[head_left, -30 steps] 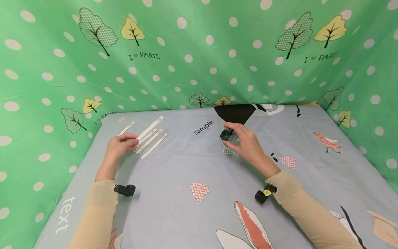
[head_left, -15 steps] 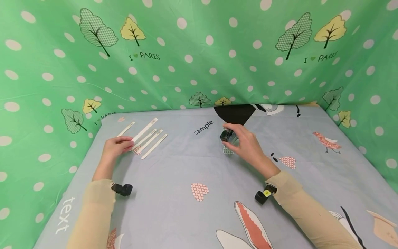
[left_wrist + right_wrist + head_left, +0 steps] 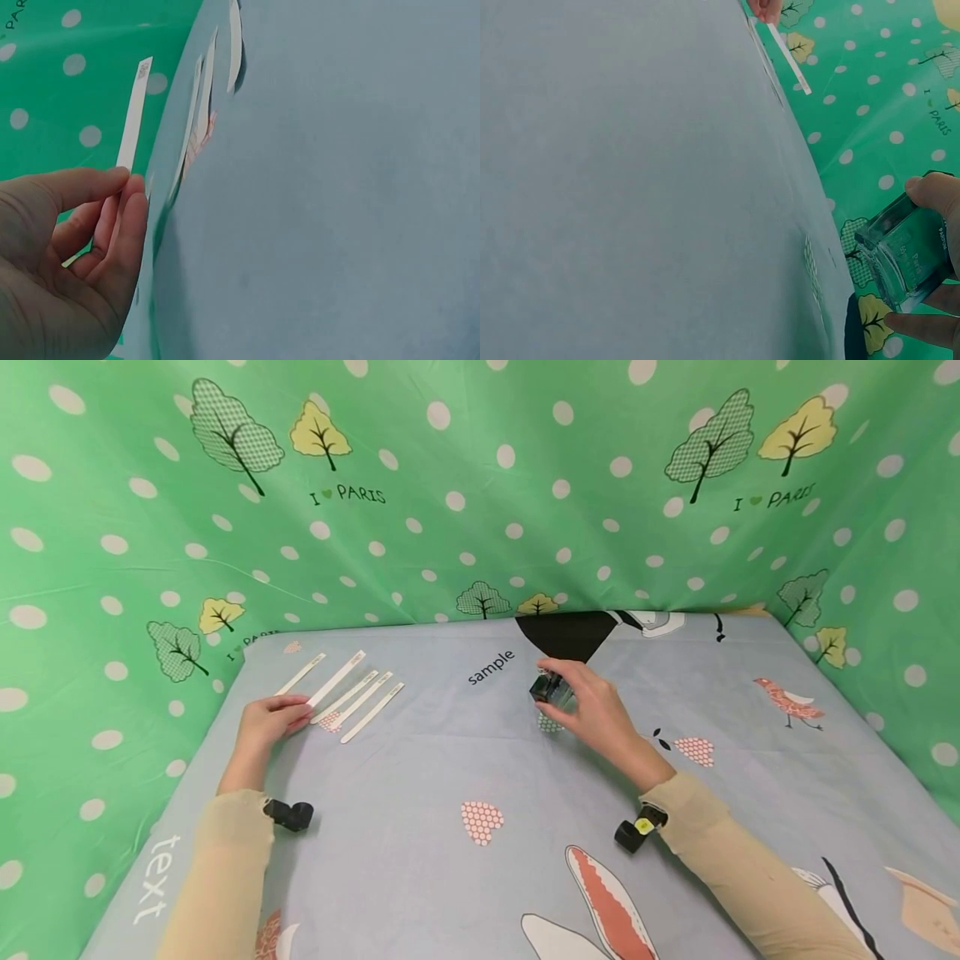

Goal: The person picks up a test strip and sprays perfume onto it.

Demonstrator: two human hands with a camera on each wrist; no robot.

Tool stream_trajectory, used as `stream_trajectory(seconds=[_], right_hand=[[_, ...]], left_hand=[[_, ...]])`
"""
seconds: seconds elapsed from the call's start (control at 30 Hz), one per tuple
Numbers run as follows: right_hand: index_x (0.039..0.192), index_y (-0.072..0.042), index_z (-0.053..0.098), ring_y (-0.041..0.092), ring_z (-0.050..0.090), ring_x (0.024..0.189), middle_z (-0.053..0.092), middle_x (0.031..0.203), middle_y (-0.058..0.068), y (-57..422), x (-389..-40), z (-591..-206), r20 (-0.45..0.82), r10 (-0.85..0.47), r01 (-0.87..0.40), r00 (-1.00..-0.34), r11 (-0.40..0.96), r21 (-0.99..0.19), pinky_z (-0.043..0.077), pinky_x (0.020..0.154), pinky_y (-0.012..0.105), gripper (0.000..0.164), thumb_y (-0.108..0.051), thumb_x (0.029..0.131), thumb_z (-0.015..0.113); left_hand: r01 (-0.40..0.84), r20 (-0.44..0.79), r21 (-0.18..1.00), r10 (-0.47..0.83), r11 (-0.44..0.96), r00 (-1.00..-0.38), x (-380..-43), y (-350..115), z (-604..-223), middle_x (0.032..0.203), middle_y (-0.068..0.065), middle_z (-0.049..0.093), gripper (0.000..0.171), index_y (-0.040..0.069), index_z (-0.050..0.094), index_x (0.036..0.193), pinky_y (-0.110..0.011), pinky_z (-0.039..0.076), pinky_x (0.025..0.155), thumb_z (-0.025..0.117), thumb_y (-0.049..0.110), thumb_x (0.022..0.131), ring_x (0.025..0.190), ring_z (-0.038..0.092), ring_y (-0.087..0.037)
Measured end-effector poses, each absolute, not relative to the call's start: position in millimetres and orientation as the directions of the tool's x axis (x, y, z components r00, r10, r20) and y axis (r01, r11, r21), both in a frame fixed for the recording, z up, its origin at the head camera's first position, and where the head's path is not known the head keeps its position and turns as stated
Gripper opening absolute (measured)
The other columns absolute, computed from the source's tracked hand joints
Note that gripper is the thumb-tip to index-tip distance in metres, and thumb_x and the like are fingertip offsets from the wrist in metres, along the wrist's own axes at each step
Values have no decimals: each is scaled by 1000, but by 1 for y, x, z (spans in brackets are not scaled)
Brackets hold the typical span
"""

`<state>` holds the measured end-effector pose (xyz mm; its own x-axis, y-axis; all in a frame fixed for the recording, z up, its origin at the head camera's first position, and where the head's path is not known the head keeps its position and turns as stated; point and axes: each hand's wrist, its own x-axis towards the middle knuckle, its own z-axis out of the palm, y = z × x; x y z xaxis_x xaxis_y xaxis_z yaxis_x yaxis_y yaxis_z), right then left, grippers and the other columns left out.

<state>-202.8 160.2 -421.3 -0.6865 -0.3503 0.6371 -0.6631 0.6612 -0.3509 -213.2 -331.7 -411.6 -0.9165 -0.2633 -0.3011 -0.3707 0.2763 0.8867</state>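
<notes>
My left hand (image 3: 268, 723) pinches the lower end of a white paper test strip (image 3: 337, 680) between thumb and fingers. In the left wrist view the strip (image 3: 135, 112) points upward, with small dark print near its tip. On the right, my right hand (image 3: 600, 710) grips a clear glass perfume bottle (image 3: 553, 687) above the cloth, thumb and fingers on opposite sides. Lettering shows on the bottle (image 3: 911, 259) in the right wrist view; part of it is hidden by the fingers. Several more test strips (image 3: 372, 712) lie slanted on the cloth around the left hand.
A grey-blue printed cloth (image 3: 420, 760) covers the table. Green dotted fabric (image 3: 465, 468) hangs behind it and along both sides. Black wrist cameras (image 3: 291, 815) are strapped at both sleeve cuffs.
My left hand has shifted left and slightly down with the pinched strip, leaving more of the neighbouring strips in sight. The right hand and the perfume bottle have stayed nearly still.
</notes>
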Motion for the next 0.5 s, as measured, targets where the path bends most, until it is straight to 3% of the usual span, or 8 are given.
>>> stream_trajectory(seconds=[0.2, 0.5], right_hand=[[137, -14, 55, 27, 62, 121, 63, 130, 8, 160, -202, -422, 639, -348, -664, -685, 659, -353, 56, 95, 44, 62, -20, 82, 83], [137, -14, 54, 27, 62, 122, 63, 130, 8, 160, -202, -421, 639, -348, -666, -686, 654, -358, 56, 96, 44, 63, -20, 82, 83]], left_hand=[[-386, -312, 888, -290, 250, -905, -214, -338, -417, 67, 16, 67, 20, 3, 67, 110, -15, 58, 70, 71, 8, 91, 66, 68, 4], [-438, -334, 865, -371, 244, -867, -217, -346, -422, 67, 17, 63, 25, 3, 66, 115, -14, 58, 69, 71, 9, 91, 64, 67, 4]])
